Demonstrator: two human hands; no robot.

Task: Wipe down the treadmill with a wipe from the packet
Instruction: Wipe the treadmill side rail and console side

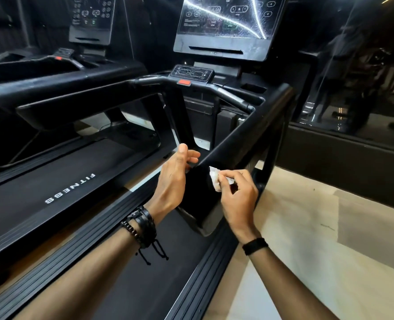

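Observation:
I stand on a black treadmill (249,132) whose right handrail runs from the console down to me. My right hand (237,195) pinches a small crumpled white wipe (215,179) against the near end of that rail. My left hand (175,179) hovers just left of the rail end with relaxed fingers and holds nothing. The console screen (228,17) shows wet streaks. The wipe packet is not in view.
A second treadmill (71,188) with "FITNESS" on its belt stands to the left. A dark glass wall (353,77) rises on the right, with pale floor (306,227) below it. A red stop button (184,82) sits under the small control panel.

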